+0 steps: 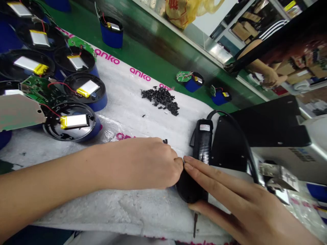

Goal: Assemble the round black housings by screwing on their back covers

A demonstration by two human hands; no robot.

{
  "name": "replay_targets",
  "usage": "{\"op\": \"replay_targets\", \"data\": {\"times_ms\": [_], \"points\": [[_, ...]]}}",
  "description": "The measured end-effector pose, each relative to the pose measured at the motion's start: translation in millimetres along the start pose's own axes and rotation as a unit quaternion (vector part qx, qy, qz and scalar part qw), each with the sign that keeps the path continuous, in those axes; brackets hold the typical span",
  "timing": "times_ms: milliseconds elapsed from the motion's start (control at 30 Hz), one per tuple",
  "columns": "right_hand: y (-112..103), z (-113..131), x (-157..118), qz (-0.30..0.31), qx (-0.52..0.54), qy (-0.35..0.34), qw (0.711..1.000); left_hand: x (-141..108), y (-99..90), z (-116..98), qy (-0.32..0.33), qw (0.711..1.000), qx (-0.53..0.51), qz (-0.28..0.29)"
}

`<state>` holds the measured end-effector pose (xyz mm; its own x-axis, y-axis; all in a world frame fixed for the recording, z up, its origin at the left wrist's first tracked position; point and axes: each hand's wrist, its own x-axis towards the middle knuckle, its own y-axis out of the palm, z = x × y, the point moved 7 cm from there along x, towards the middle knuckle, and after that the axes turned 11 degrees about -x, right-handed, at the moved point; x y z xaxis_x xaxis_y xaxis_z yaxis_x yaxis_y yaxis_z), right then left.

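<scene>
My left hand [153,163] reaches in from the left with its fingers curled into a pinch. What it pinches is hidden, and its fingertips meet the fingertips of my right hand [245,194]. The right hand holds a black rounded part [191,189] between its outstretched fingers and its thumb. Just behind this part lies a black corded tool [203,143] with a small label; whether the two are joined, I cannot tell. A thin dark metal rod [195,226] points toward me below the right thumb. A pile of small black pieces [162,98] lies beyond my hands.
Blue round housings [88,131] with silver batteries and green circuit boards [38,88] crowd the left. Several more stand on the green surface behind. A black panelled box [230,139] and a black cable [245,136] are at right. Another person's hand [270,76] shows at upper right.
</scene>
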<state>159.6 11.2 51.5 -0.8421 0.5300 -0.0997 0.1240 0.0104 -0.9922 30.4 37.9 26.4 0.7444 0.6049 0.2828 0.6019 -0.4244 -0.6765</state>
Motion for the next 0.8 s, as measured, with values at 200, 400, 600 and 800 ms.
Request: {"op": "replay_targets", "data": {"times_ms": [200, 400, 600, 800], "points": [[0, -3, -3, 0.018, 0.007, -0.002, 1.0, -1, 9.9, -7, 0.038, 0.983, 0.101, 0.146], [7, -3, -8, 0.02, 0.044, 0.019, 0.999, 1, 14.4, -7, 0.05, 0.985, 0.109, 0.122], [5, -5, -9, 0.009, 0.105, 0.05, 0.993, 1, 19.4, -9, 0.069, 0.987, 0.119, 0.079], [5, -2, -11, 0.001, 0.035, 0.033, 0.999, -1, 16.5, -8, 0.061, 0.992, 0.092, 0.054]]}}
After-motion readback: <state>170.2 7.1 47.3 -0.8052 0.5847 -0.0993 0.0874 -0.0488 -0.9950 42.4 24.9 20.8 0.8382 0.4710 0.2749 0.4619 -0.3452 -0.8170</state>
